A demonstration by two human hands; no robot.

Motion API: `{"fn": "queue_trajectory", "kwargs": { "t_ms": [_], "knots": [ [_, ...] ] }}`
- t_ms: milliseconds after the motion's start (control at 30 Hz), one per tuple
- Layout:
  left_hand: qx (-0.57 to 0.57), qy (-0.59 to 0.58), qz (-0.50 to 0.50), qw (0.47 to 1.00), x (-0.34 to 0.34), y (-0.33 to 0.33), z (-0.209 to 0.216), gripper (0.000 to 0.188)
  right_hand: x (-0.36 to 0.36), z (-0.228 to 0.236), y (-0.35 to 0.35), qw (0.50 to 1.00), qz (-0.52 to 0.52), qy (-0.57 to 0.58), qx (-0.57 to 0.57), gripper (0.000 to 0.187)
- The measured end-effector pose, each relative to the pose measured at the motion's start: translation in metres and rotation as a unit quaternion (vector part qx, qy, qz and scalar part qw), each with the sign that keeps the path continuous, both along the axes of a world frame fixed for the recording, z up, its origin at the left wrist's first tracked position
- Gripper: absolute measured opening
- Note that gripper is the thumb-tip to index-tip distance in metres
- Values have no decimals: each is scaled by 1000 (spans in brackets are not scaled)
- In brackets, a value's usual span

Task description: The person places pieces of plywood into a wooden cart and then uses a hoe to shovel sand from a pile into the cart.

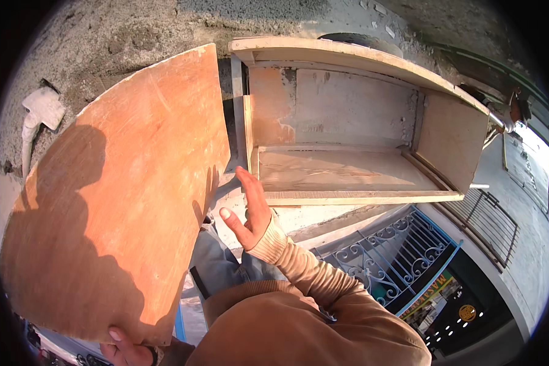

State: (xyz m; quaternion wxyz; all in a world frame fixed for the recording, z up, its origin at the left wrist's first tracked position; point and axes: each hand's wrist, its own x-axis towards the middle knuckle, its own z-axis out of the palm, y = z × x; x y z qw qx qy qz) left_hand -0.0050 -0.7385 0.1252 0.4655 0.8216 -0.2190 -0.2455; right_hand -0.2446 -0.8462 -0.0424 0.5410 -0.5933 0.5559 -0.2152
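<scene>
A large reddish-brown plywood sheet (pixel 158 134) stands tilted on my left side, with my shadow across it. My left hand (pixel 125 349) grips its near lower edge, thumb on the face and the other fingers mostly hidden behind. Held up beyond the sheet's right edge is my right hand (pixel 253 213), open, fingers extended and thumb apart, with nothing in it. That hand is nearest the left corner of an open wooden box frame (pixel 360 198); whether it touches the frame I cannot tell. Inside the frame a grey, worn back panel and a light wooden board show.
A pale piece with a pipe-like part (pixel 41 113) lies on rough ground at the far left. Behind the frame a dark tyre-like curve (pixel 360 41) shows. To the right are a blue scrollwork metal railing (pixel 387 253), a metal grille (pixel 485 222) and a pale wall (pixel 524 207).
</scene>
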Motion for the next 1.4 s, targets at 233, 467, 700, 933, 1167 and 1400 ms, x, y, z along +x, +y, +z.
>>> {"fn": "queue_trajectory", "kwargs": {
  "t_ms": [233,467,700,933,1167,1400],
  "knots": [
    [50,36,-196,979,-132,-92,-3,38,-82,25,5,997,-51,-38,39,84],
    [55,-27,-300,952,-282,-156,-203,27,-133,-156,-43,966,-191,-2,177,83],
    [139,-133,-315,929,-311,-202,-334,38,-154,-266,-56,983,-120,-124,58,58],
    [163,-175,-281,929,-285,-198,-418,49,-130,-248,-68,911,-257,-183,265,58],
    [175,-195,-259,930,-288,-201,-421,44,-126,-280,-67,877,-274,-242,313,56],
    [57,-257,-281,923,-293,-224,-417,41,-123,-311,-65,893,-282,-233,262,61]
  ]
}}
